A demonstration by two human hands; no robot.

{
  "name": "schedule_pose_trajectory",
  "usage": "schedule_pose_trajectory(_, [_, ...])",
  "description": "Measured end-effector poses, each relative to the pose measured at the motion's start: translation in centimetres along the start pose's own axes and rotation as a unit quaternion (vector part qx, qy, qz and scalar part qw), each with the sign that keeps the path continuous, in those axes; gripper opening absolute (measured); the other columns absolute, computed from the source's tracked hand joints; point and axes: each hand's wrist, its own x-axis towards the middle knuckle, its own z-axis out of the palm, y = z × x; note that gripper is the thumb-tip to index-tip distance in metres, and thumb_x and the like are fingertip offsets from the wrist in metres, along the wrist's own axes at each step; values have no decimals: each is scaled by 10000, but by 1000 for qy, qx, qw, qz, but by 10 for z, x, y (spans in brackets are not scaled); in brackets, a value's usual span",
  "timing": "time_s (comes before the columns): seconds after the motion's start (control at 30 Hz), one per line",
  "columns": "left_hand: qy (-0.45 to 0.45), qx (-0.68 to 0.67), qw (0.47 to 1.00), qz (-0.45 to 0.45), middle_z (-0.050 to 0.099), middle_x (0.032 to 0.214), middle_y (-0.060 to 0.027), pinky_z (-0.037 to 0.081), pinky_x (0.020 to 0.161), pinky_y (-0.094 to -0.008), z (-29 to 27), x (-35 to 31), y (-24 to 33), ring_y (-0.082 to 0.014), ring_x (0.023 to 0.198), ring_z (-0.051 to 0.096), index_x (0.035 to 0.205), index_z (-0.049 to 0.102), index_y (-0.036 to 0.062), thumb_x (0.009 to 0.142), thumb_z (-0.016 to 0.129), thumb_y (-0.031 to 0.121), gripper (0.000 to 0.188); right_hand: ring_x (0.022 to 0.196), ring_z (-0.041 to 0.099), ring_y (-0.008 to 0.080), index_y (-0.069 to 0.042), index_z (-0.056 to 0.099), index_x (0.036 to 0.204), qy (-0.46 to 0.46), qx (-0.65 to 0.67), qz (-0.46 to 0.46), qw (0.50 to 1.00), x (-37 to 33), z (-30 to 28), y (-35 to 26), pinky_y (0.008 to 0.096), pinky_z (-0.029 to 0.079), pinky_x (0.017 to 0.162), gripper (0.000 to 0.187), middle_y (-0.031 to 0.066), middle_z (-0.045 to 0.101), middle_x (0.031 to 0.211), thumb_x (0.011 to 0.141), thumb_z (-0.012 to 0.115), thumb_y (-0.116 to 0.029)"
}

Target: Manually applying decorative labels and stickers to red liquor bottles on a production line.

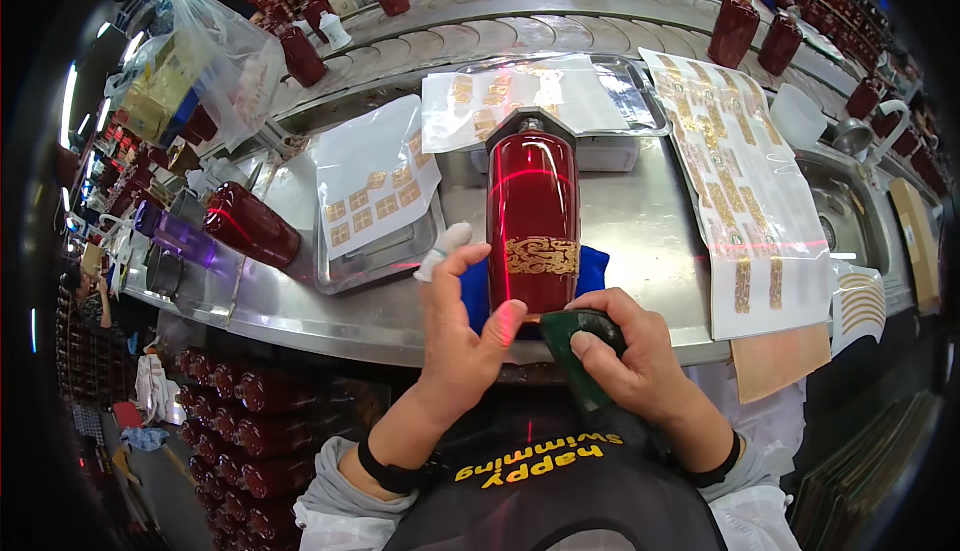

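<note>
A glossy dark red bottle point(534, 201) lies in front of me with its base toward me, its neck end in a dark angular holder point(503, 129). A gold scroll-patterned band point(542, 256) runs across it near the base. Blue cloth point(592, 271) shows beneath it. My left hand point(455, 336) is at the bottle's lower left, fingers apart, thumb at the base edge; one finger wears a white covering. My right hand point(635, 356), beside the base on the right, is closed around a dark green flat pad point(575, 356). A red laser line crosses the bottle.
Sheets of gold decals point(735, 191) lie at the right, others point(375, 176) on a metal tray point(335, 276) at the left. A second red bottle point(250, 223) leans beside a purple bottle point(175, 234). A conveyor point(450, 36) carries bottles behind. A sink point(840, 216) is far right.
</note>
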Motion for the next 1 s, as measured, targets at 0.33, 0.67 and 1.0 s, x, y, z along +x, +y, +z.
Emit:
schedule_pose_trajectory(0.33, [-30,-124,992,-18,406,1345,-174,294,1079,-384,14,-1,-7,-270,1259,389,1382,345,31,892,683,188,615,742,653,182,11,565,1101,15,14,20,1000,-1,3,-7,310,513,688,246,122,660,830,877,585,-88])
schedule_pose_trajectory(0.67, [-31,-183,982,-32,409,1337,-154,299,1075,-364,16,-1,-10,-251,1246,400,1395,325,13,897,669,169,625,751,617,113,23,571,1097,16,10,36,999,-1,1,-6,263,496,694,258,79,666,852,872,589,-102])
schedule_pose_trajectory(1.0, [-32,-205,978,-26,394,1338,-153,318,1067,-355,17,0,-8,-243,1231,411,1397,310,12,884,683,149,649,743,618,113,23,568,1099,17,6,31,999,0,1,-6,262,496,688,260,79,666,843,869,590,-96])
